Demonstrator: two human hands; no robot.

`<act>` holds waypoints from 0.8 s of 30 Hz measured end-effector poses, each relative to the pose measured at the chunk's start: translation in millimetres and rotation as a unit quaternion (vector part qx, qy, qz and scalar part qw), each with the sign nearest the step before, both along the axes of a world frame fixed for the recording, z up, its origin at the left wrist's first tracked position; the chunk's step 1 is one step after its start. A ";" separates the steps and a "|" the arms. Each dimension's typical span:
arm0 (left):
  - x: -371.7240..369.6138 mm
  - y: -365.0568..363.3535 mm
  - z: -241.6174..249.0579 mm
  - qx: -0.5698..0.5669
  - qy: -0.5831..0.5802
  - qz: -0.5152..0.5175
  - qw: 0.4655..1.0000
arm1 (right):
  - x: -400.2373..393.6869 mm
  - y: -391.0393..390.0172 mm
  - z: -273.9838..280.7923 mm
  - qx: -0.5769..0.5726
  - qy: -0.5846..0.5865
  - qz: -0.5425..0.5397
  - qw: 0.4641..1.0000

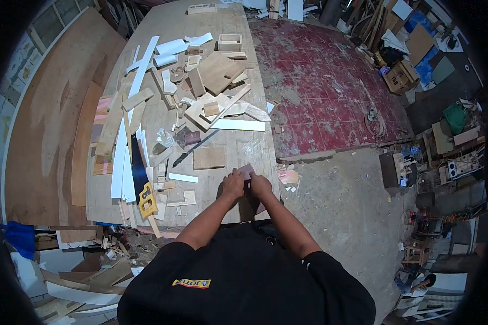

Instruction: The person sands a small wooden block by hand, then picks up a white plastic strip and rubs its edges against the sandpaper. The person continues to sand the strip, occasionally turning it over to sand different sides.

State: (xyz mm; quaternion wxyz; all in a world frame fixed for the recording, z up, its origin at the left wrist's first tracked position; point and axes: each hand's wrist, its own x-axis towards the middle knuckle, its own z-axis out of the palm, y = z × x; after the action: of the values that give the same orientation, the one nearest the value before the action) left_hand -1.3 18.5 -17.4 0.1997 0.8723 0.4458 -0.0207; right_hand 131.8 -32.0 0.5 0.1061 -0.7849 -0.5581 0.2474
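- The left hand [233, 186] had its fingers bent and closed over the left edge of a mauve-brown, flat, sheet-like piece [246, 169]; the fingertips were partly hidden, so how hard they pressed could not be told.
- The right hand [261, 187] had its fingers curled shut on the right edge of the same piece, which lay between the two hands at the near end of a long, pale wooden tabletop [252, 143], its far corner showing just beyond the fingers.
- A dark reddish-brown surface [258, 207] showed nearer the body than the right fingers; whether it belonged to that piece could not be told.
- Near the left fingers, beyond and to their left, lay a square, pale wooden board [209, 157].
- Farther along that way were a long, thin, dark rod [195, 148] and a small, dark brown block [192, 137].
- Left of the left fingers lay a short, flat white strip [183, 177] and, farther out, a handsaw with a dark blade and yellow handle [147, 200].
- Well beyond both hands' fingers, pale wooden offcuts lay heaped around a broad, light-brown board [217, 73].
- Right of the right fingers, past the table edge, was a grey concrete floor [341, 189].
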 end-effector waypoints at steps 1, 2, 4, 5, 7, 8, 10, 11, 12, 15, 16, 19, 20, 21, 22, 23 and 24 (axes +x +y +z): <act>1.0 2.3 1.1 0.000 0.000 -0.001 1.000 | 2.9 -0.3 3.7 -0.046 -0.019 0.033 0.998; 2.3 3.0 1.6 -0.003 0.004 0.004 1.000 | 5.1 -2.3 6.8 -0.093 -0.038 0.064 0.993; 3.6 -1.9 4.0 -0.009 0.009 0.007 1.000 | 8.6 -1.2 1.7 -0.163 -0.052 0.100 0.980; 3.9 -1.5 6.4 -0.010 0.011 0.012 1.000 | 9.6 3.2 0.2 -0.225 -0.067 0.139 0.962; 3.8 2.0 4.1 -0.007 0.014 0.013 1.000 | 8.0 12.1 1.0 -0.260 -0.080 0.171 0.947; 3.6 1.8 2.9 -0.007 0.019 0.010 1.000 | 7.3 14.5 1.4 -0.296 -0.092 0.203 0.929; 1.9 1.7 2.0 -0.006 0.025 0.005 1.000 | 2.4 12.9 12.7 -0.257 -0.080 0.168 0.948; 1.5 1.4 1.3 -0.006 0.032 0.000 0.999 | 0.8 11.5 18.3 -0.220 -0.070 0.136 0.963; 3.2 2.4 2.0 -0.007 0.038 -0.004 0.999 | 2.6 12.3 15.5 -0.219 -0.072 0.135 0.964; 3.2 2.1 0.3 -0.004 0.037 -0.002 0.999 | 1.1 7.3 9.9 -0.214 -0.057 0.139 0.965; 3.6 3.6 -0.7 -0.004 0.036 -0.002 0.999 | 2.0 6.1 12.7 -0.177 -0.057 0.114 0.976; 4.3 2.9 -4.3 -0.012 0.035 0.000 0.999 | 2.3 7.1 13.5 -0.088 -0.056 0.079 0.991; 3.3 1.9 -5.5 -0.009 0.024 0.003 1.000 | 0.6 6.3 12.3 -0.033 -0.053 0.070 0.996; 3.3 2.2 -1.7 -0.004 0.013 0.006 1.000 | 1.4 2.9 9.2 -0.034 -0.053 0.070 0.996; 3.6 1.7 2.6 -0.003 0.013 0.006 1.000 | 2.7 -1.7 6.7 0.002 -0.035 0.064 0.997; 3.4 0.5 6.9 -0.009 0.013 0.005 1.000 | 3.0 -4.9 4.0 0.039 -0.017 0.059 0.997; 2.9 0.0 9.8 -0.015 0.014 0.003 1.000 | 2.9 -6.1 -0.4 0.039 -0.017 0.060 0.997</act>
State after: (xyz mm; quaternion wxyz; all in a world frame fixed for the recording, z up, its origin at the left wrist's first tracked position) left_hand 1.6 18.5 -7.6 0.2063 0.8677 0.4506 -0.0386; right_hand 134.7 -38.1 0.1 0.1125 -0.7491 -0.6153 0.2180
